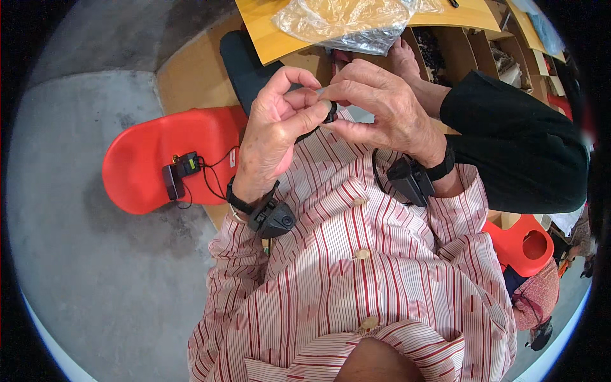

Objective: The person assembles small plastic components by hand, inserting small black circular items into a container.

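In front of my chest, my left hand (273, 124) and my right hand (385, 108) meet with their fingertips closed round a small black part (331, 112). My left thumb and forefinger pinch it from one side, and the right thumb and fingers press on it from the other. Most of the part is hidden by the fingers, so its kind does not show. A small pale or clear bit (320, 93) shows between the fingertips just above it. Both wrists carry black strapped devices, one on the left wrist (272, 216) and one on the right wrist (410, 179).
Ahead is a yellow table (264, 32) with a crumpled clear plastic bag (347, 22). Wooden compartments (459, 54) holding small items stand at the upper right. A red chair (137, 159) at left bears a black device (181, 170) with cables. A dark-trousered leg (515, 143) extends right, near a red stool (519, 245).
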`<act>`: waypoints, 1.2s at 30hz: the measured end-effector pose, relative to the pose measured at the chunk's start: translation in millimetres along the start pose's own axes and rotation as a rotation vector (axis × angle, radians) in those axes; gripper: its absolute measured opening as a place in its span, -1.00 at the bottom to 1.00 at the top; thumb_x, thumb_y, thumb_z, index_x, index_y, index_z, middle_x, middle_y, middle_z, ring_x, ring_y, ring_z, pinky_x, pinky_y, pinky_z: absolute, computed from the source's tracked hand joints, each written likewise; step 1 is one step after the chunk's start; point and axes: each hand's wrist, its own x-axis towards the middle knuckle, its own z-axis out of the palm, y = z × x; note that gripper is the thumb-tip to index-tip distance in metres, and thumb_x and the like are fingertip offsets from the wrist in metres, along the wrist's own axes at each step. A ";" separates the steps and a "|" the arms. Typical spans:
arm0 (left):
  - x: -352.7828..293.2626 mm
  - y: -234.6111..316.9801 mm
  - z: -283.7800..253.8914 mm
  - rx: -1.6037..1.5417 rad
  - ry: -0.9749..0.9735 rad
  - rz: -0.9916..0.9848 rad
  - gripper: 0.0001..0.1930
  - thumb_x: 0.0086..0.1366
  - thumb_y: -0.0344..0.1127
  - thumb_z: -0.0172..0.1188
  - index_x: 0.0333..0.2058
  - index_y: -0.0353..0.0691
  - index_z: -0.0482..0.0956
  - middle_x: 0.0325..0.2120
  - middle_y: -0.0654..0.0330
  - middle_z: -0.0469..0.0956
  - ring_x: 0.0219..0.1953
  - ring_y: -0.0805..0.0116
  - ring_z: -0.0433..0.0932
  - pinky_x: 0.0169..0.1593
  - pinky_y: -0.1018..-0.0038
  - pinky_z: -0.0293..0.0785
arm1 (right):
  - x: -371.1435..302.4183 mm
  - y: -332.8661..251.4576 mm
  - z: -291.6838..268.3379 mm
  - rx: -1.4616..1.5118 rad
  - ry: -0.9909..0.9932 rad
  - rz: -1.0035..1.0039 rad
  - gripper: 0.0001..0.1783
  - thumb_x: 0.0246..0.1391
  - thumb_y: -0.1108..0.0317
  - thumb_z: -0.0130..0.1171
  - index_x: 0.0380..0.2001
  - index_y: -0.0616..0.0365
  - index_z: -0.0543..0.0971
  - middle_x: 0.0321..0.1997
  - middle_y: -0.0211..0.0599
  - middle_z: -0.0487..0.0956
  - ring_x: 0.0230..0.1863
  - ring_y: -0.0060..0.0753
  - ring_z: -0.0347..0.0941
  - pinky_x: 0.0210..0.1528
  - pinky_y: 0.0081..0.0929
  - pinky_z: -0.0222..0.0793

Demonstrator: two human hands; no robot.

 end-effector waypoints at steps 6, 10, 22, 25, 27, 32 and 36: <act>0.2 -0.1 0.7 0.021 0.023 -0.010 -0.70 0.15 -0.58 0.17 -0.14 -0.27 0.35 -0.40 0.22 0.54 -0.35 0.57 0.50 -0.23 0.66 0.41 | -1.0 2.9 2.8 -0.018 0.012 -0.024 -0.65 -0.24 0.36 0.33 -0.30 0.21 0.54 -0.32 -0.20 0.47 -0.28 -0.15 0.44 -0.25 -0.36 0.40; 1.0 -0.5 -2.8 -0.005 -0.003 -0.017 -0.72 0.17 -0.56 0.17 -0.14 -0.28 0.37 -0.40 0.22 0.54 -0.33 0.55 0.50 -0.20 0.64 0.41 | 0.3 1.8 5.1 0.032 0.043 -0.016 -0.66 -0.24 0.35 0.33 -0.32 0.21 0.53 -0.34 -0.21 0.46 -0.30 -0.17 0.44 -0.28 -0.37 0.39; 4.1 -6.2 -1.1 -0.080 -0.070 -0.015 -0.73 0.27 -0.50 0.08 -0.08 -0.31 0.29 -0.30 0.13 0.51 -0.27 0.45 0.52 -0.18 0.54 0.47 | 0.5 4.4 4.1 -0.040 0.082 -0.042 -0.63 -0.21 0.32 0.35 -0.27 0.18 0.52 -0.37 -0.23 0.44 -0.33 -0.22 0.43 -0.32 -0.38 0.38; 4.5 -9.5 -3.3 -0.040 -0.071 -0.002 -0.65 0.27 -0.40 0.12 -0.01 -0.28 0.26 -0.25 0.16 0.51 -0.13 0.41 0.50 -0.04 0.45 0.46 | 0.2 7.4 5.9 -0.076 0.092 -0.071 -0.62 -0.21 0.30 0.36 -0.29 0.20 0.51 -0.36 -0.22 0.45 -0.33 -0.20 0.44 -0.31 -0.37 0.40; 6.7 -14.1 -7.1 -0.041 -0.075 0.000 -0.65 0.28 -0.40 0.12 -0.01 -0.29 0.26 -0.24 0.15 0.52 -0.14 0.41 0.51 -0.04 0.45 0.46 | -0.8 8.5 6.6 -0.090 0.093 -0.077 -0.62 -0.21 0.29 0.37 -0.30 0.20 0.50 -0.35 -0.21 0.46 -0.33 -0.19 0.45 -0.31 -0.36 0.41; 9.0 -19.7 -1.1 -0.026 0.021 0.023 -0.77 0.28 -0.53 0.00 -0.08 -0.36 0.33 -0.29 0.15 0.52 -0.28 0.53 0.50 -0.15 0.56 0.47 | -4.0 11.2 7.7 -0.128 0.075 -0.031 -0.64 -0.19 0.26 0.36 -0.36 0.20 0.48 -0.38 -0.24 0.48 -0.32 -0.18 0.46 -0.32 -0.34 0.41; 12.9 -28.9 -15.4 -0.041 0.042 0.035 -0.80 0.29 -0.49 0.04 -0.11 -0.35 0.41 -0.33 0.21 0.53 -0.33 0.58 0.49 -0.21 0.64 0.43 | -4.6 10.5 -1.0 -0.143 0.010 0.127 -0.67 -0.12 0.25 0.33 -0.37 0.22 0.48 -0.45 -0.19 0.51 -0.38 -0.15 0.49 -0.36 -0.32 0.40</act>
